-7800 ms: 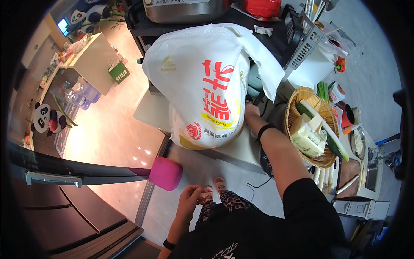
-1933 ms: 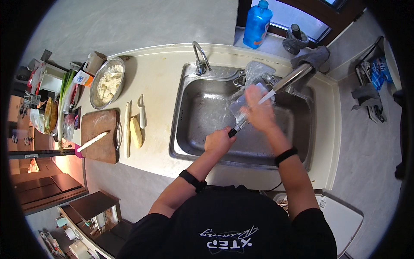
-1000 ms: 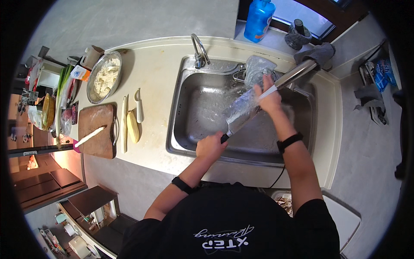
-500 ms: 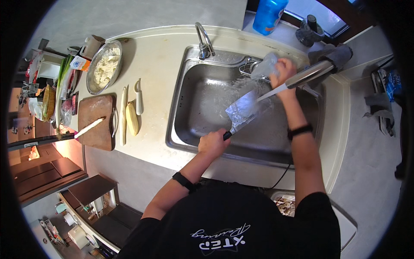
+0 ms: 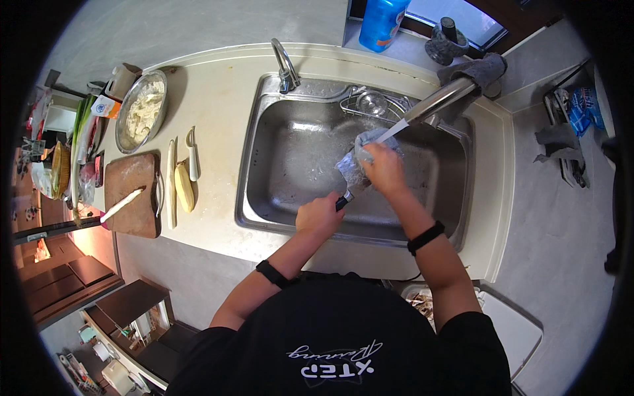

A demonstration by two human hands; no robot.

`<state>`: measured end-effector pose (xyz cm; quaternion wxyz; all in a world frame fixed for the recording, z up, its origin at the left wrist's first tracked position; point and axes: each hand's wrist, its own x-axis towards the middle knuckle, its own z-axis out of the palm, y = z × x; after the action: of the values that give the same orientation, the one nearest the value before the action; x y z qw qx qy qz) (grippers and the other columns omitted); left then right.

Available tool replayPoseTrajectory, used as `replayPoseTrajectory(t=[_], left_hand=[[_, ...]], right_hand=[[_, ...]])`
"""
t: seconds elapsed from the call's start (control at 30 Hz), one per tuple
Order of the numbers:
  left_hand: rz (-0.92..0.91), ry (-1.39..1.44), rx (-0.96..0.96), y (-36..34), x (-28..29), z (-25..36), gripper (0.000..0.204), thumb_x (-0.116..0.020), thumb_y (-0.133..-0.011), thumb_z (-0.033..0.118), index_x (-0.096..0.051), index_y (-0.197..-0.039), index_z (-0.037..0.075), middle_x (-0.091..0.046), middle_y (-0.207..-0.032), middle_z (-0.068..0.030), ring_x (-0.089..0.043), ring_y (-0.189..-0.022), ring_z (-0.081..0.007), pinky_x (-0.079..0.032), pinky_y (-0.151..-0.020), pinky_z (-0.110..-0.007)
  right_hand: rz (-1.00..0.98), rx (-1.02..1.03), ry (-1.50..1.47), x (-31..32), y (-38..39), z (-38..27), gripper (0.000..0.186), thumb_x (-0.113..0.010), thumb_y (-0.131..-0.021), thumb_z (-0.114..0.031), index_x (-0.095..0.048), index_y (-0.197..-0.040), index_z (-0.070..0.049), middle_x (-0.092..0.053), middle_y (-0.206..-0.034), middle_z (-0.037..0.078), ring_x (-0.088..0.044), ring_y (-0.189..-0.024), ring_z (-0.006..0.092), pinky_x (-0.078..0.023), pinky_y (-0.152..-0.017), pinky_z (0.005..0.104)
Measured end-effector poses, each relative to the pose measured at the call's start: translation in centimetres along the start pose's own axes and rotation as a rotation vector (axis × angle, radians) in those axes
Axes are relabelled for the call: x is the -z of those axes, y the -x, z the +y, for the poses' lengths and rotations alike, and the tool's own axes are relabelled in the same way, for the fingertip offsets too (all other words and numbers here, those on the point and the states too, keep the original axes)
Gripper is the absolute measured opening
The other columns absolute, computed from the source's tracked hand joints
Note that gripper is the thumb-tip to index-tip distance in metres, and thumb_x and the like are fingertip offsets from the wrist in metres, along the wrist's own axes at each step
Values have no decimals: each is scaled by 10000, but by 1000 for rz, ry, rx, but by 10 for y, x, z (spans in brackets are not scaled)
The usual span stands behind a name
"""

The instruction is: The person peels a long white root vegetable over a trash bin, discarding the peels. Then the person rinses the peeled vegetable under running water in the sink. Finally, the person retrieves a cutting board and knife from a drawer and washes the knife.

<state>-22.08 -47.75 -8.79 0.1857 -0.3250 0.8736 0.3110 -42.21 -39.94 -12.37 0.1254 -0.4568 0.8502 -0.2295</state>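
Note:
My left hand is closed round the black handle of a cleaver over the sink. The broad wet steel blade of the cleaver points away from me, up and to the right. My right hand grips a light grey-blue cloth at the far part of the blade and covers some of it. A thick steel faucet reaches in from the right, and its water stream falls onto the cloth.
A wire rack with a round strainer sits at the sink's back. Left on the counter are a peeler, a peeled banana-like piece, a long pale stick, a cutting board and a metal bowl of white pieces.
My right hand has brought the cloth from the rack at the sink's back down onto the cleaver blade. The left hand still holds the handle. The whole view has shifted slightly.

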Motion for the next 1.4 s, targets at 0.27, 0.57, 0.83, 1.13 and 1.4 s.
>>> replayPoseTrajectory(t=[0.27,0.57,0.83,1.13,1.4], left_hand=[[-5,-48,-18,6,1,-7,230,-624,-835,311,-588,-963,123,-679,-858,-138,-659,-815,-355,-510,-697,-480],[-12,-78,-25,14,2,-14,239,-627,-838,311,-583,-987,129,-678,-858,-142,-660,-808,-362,-517,-689,-478],[105,-50,-6,16,25,-17,245,-631,-835,315,-582,-983,125,-675,-809,-156,-663,-785,-364,-519,-685,-475],[77,-90,-66,-1,21,1,240,-630,-832,296,-586,-988,119,-680,-842,-144,-666,-792,-356,-525,-693,-467],[80,-66,-85,2,9,0,222,-617,-833,315,-576,-965,141,-672,-826,-133,-658,-790,-358,-508,-676,-487]], right_hand=[[131,-25,-37,8,-14,16,260,-733,-725,-208,-682,-914,-37,-651,-961,210,-628,-886,394,-517,-763,450],[212,-145,-26,-10,-8,30,266,-716,-730,-179,-682,-954,-40,-654,-951,208,-627,-923,389,-506,-798,456],[547,-482,-265,35,18,65,227,-689,-786,-151,-665,-970,-21,-693,-841,136,-669,-793,284,-514,-722,377],[196,-225,-111,0,11,-46,279,-738,-712,-166,-676,-948,-29,-654,-1000,196,-627,-932,364,-500,-797,390],[250,-145,-206,-17,11,-36,260,-742,-703,-198,-714,-914,-48,-670,-888,199,-648,-847,368,-514,-769,410]])
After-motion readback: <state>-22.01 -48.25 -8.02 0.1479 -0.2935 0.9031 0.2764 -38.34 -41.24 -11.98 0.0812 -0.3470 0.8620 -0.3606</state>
